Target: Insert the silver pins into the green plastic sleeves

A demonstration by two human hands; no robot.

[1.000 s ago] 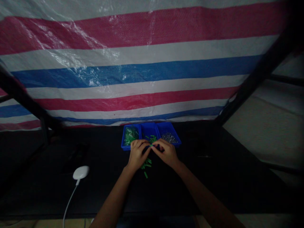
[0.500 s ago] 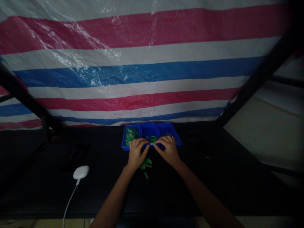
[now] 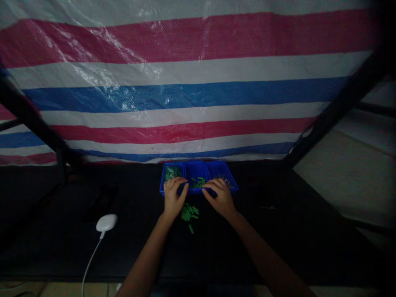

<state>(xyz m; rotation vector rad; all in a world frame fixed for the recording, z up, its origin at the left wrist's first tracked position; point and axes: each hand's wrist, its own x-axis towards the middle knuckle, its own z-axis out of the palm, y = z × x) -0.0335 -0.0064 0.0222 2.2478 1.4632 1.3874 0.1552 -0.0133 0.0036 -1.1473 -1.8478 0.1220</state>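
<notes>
On the dark desk (image 3: 201,255) a three-part blue tray (image 3: 195,191) is set. At its front edge, the left hand (image 3: 173,196) is parted narrowly, nothing being seen between its tips; whether anything is pinched by the right hand (image 3: 222,198) cannot be told. Bagged green stuff (image 3: 171,171) is held in the tray's left compartment, loose green pieces (image 3: 198,182) in its middle, metal pins (image 3: 227,181) in its right. More green pieces (image 3: 189,212) are heaped before it, so the work is judged unfinished.
</notes>
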